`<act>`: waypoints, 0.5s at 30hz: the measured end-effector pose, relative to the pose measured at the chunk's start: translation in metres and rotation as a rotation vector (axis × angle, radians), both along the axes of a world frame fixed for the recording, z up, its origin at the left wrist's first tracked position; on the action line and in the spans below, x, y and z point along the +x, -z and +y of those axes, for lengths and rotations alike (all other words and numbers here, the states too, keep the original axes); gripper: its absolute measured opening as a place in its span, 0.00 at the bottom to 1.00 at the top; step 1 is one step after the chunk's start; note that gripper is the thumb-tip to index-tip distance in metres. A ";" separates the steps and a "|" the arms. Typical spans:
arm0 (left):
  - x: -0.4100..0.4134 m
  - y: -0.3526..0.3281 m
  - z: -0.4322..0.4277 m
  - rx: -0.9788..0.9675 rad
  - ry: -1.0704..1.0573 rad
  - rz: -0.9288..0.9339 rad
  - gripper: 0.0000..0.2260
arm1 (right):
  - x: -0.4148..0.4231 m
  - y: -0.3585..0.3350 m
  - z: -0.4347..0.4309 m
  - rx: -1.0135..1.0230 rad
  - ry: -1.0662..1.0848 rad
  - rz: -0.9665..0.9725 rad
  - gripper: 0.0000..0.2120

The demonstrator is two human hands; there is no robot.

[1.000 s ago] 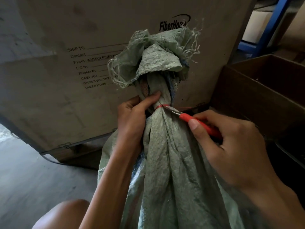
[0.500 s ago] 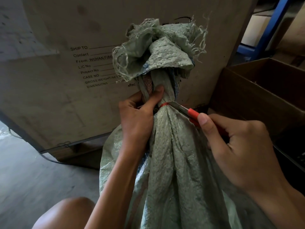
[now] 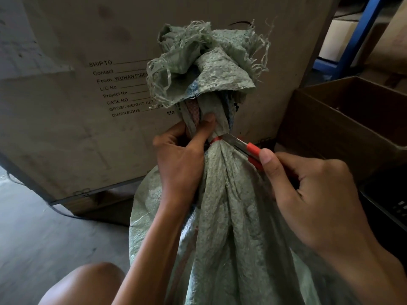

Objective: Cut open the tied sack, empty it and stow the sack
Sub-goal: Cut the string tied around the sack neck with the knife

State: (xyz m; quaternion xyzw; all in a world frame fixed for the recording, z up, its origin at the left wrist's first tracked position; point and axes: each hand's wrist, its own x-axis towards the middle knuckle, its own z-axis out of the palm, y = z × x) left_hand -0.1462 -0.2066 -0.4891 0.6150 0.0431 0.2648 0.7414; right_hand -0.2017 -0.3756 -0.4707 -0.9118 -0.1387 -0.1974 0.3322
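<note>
Drawn slightly back toward four o'clock, the right hand (image 3: 312,194) grips the red knife (image 3: 244,147), its blade laid against the red tie (image 3: 217,139) to cut it. The left hand (image 3: 182,159) pinches the neck of the sack (image 3: 220,216) at the tie's nine o'clock, holding it taut. The sack stands upright before a cardboard box (image 3: 88,139).

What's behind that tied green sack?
A big carton with a printed shipping form stands right behind the sack. The sack's frayed top covers the right ends of the form's lines, and its body hides part of the carton's lower edge.
</note>
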 end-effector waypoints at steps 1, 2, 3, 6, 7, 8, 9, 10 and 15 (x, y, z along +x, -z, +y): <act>0.001 0.001 0.000 0.006 -0.004 -0.006 0.08 | 0.000 0.000 0.000 0.010 -0.004 0.005 0.23; 0.001 0.001 -0.001 0.014 -0.009 -0.014 0.08 | 0.000 0.000 0.001 0.028 -0.010 0.010 0.23; 0.002 0.002 -0.001 0.021 -0.015 -0.021 0.08 | 0.000 0.000 0.001 0.045 -0.016 0.014 0.23; 0.004 0.004 -0.003 0.033 -0.017 -0.029 0.08 | 0.001 0.000 0.002 0.050 -0.014 0.008 0.23; 0.004 0.005 -0.003 0.029 -0.016 -0.029 0.08 | 0.001 0.000 0.002 0.049 -0.014 0.013 0.23; 0.005 0.006 -0.003 0.024 -0.017 -0.031 0.09 | 0.001 0.000 0.002 0.047 -0.013 0.021 0.22; 0.006 0.008 -0.003 0.021 -0.020 -0.035 0.10 | 0.001 0.000 0.002 0.038 -0.010 0.029 0.22; 0.007 0.010 -0.003 0.025 -0.025 -0.043 0.12 | 0.001 -0.001 0.002 0.021 -0.002 0.034 0.22; 0.009 0.017 -0.001 0.079 -0.059 -0.054 0.16 | -0.001 -0.001 0.004 -0.073 0.053 0.070 0.24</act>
